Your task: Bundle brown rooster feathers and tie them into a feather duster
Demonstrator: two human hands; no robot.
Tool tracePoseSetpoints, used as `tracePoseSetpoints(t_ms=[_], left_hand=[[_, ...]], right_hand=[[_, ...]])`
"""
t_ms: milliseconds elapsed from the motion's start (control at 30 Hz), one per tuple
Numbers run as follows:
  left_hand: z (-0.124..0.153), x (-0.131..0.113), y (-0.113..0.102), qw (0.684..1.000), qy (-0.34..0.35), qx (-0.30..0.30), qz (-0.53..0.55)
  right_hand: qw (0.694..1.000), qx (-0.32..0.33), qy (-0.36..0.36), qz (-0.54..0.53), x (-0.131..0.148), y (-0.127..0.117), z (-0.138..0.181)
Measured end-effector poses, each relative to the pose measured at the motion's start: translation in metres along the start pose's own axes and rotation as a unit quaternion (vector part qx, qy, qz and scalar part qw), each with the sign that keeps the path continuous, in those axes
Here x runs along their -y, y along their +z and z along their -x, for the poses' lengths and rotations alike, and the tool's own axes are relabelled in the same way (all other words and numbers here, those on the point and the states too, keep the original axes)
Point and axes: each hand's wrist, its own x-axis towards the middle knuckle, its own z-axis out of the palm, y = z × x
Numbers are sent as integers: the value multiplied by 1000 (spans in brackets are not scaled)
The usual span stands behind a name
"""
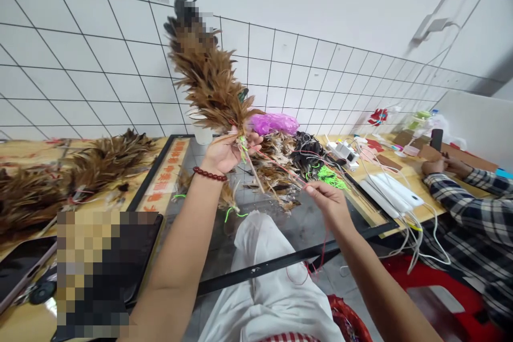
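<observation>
A brown and black feather duster [212, 83] tilts up to the left, its pale stick [255, 171] pointing down toward me. My left hand [230, 149], with a beaded bracelet on the wrist, is wrapped around the stick just below the feathers. A red string [278, 164] runs from there to my right hand [328, 200], which pinches it between thumb and fingers. The string's loose length hangs down below my right hand. Bright green ties [242, 149] show by the stick at my left hand.
Loose brown feathers [276, 144], black feathers [306, 152] and green strings [332, 177] lie on the glass tabletop. Feather bundles [108, 165] and a dark tablet [140, 256] are at left. White power banks [390, 192] with cables sit at right, near a co-worker's plaid sleeve [473, 197].
</observation>
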Motion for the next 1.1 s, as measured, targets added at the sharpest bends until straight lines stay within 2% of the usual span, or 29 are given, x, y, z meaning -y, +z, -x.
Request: tracePoseSetpoints(t_ms=[67, 133, 233, 300, 367, 467, 567, 667, 833, 1000, 1100], left_hand=[[-1, 1, 0, 1000, -6, 13, 14], [-4, 5, -1, 1000, -1, 16, 19], [-12, 14, -6, 1000, 10, -13, 12], [-17, 20, -12, 999, 24, -42, 5], [-21, 22, -17, 997, 43, -57, -2], [-23, 18, -22, 995, 69, -74, 2], [-20, 8, -23, 996, 43, -82, 18], [-15, 0, -22, 998, 1, -49, 27], [-9, -4, -20, 999, -38, 8, 15], [-1, -8, -20, 997, -67, 35, 28], [1, -11, -21, 994, -82, 43, 54]], right_hand=[[997, 39, 19, 70, -17, 6, 4], [986, 114, 12, 121, -25, 20, 17], [967, 212, -43, 138, -16, 37, 43], [967, 225, -56, 108, -1, 37, 54], [979, 193, -38, 58, 12, 26, 56], [995, 99, 8, -11, 19, -2, 45], [998, 29, 40, -29, 13, -26, 31], [998, -8, 62, -29, 1, -40, 24], [992, -51, 96, -67, -12, -48, 20], [980, -106, 85, -145, -3, -57, 13], [974, -117, 69, -179, 3, -65, 8]])
